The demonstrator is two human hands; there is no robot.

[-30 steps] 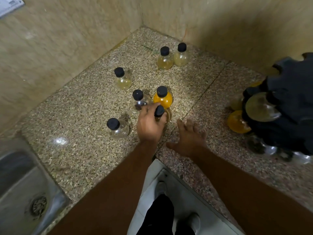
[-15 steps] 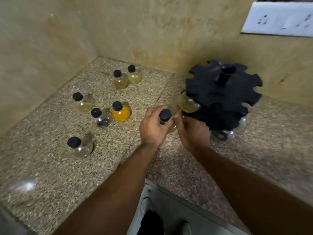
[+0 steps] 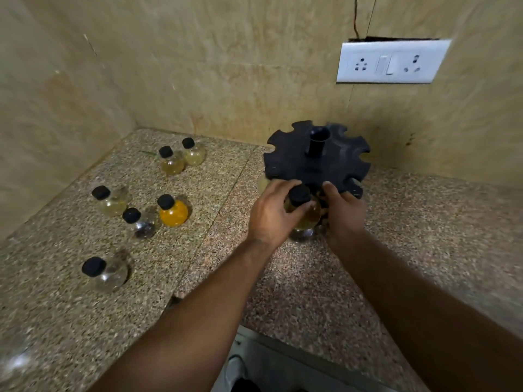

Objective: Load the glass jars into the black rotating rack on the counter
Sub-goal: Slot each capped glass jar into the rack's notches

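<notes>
A black rotating rack (image 3: 317, 158) with notched slots stands on the granite counter near the back wall. My left hand (image 3: 270, 213) grips a round glass jar (image 3: 307, 215) with a black cap and yellowish contents, held right at the rack's front edge. My right hand (image 3: 343, 210) is against the rack's front rim, beside the jar. Several black-capped jars stand loose to the left: an orange one (image 3: 173, 212), a dark one (image 3: 141, 223), a clear one (image 3: 106, 274), a pale one (image 3: 111, 200), and a yellow pair (image 3: 181, 159) at the back.
Beige tiled walls close the corner behind and to the left. A white socket plate (image 3: 392, 62) is on the back wall above the rack. The counter's front edge (image 3: 283, 335) runs below my forearms, with floor and a shoe beneath.
My left hand lifted the jar from the cluster and carried it right to the rack. My right hand moved from the counter to the rack's front. The view swung right.
</notes>
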